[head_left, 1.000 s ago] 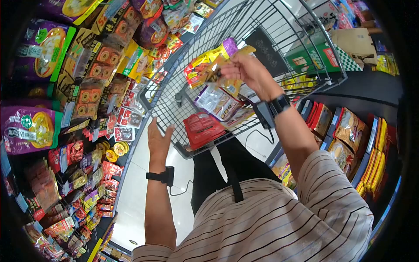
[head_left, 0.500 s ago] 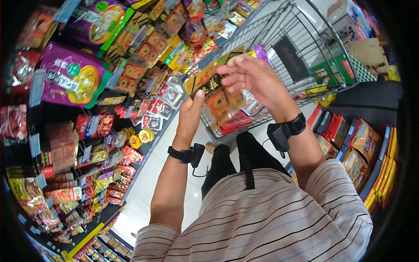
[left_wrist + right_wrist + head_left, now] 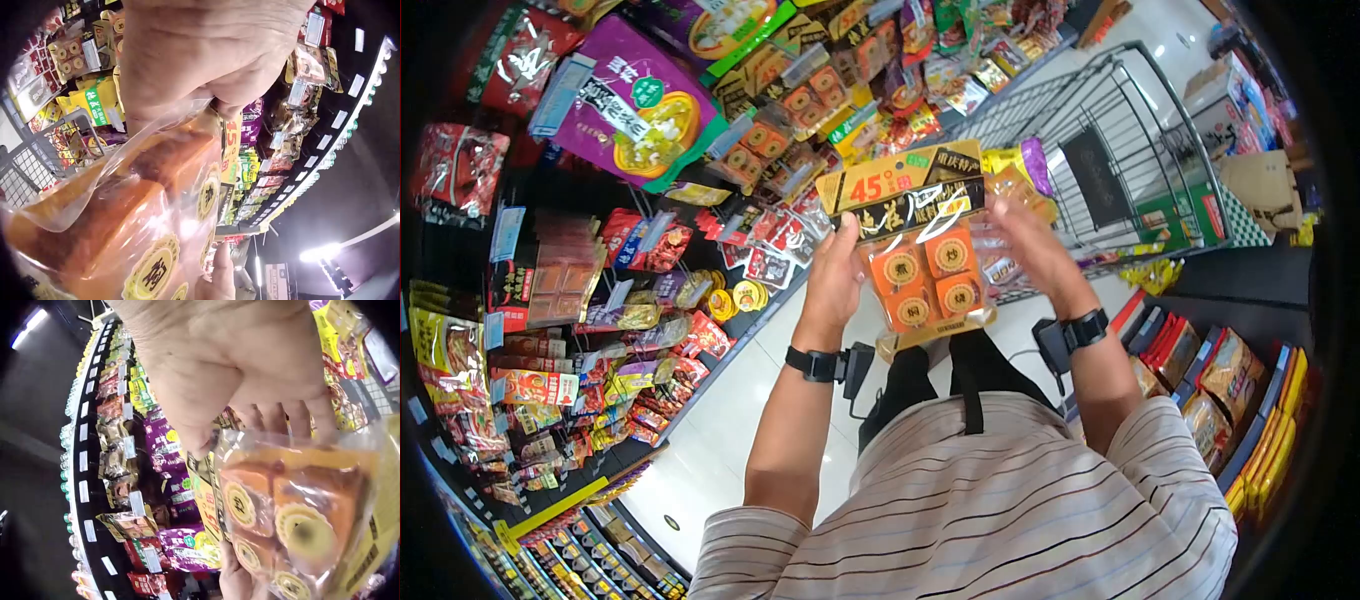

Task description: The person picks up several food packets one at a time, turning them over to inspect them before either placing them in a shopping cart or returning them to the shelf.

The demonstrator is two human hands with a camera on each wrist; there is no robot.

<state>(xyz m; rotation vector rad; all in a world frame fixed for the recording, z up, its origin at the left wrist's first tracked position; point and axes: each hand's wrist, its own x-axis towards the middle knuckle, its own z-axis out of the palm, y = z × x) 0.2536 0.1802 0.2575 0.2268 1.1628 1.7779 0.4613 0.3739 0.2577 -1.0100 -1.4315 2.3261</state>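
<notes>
Packet (image 3: 925,275) of clear plastic, orange blocks inside, gold-and-black header: left hand's (image 3: 832,282) grip clamped on one edge, right hand's (image 3: 1043,255) on the other.

Head view: pale glossy tiled floor (image 3: 700,480) seen at 7 o'clock. Dark shelving (image 3: 738,350) run along 9 o'clock, densely hung with packets, fitted with blue-white price tags (image 3: 508,234); yellow edge strip (image 3: 555,512) mounted at 8. Black shelf unit (image 3: 1190,255) placed at 3–4, boxes and cartons stacked at 2. Left wrist view: dark ceiling (image 3: 356,206) lit by bright lamp (image 3: 320,252) at 4. Right wrist view: lamp strip seen at 10.
</notes>
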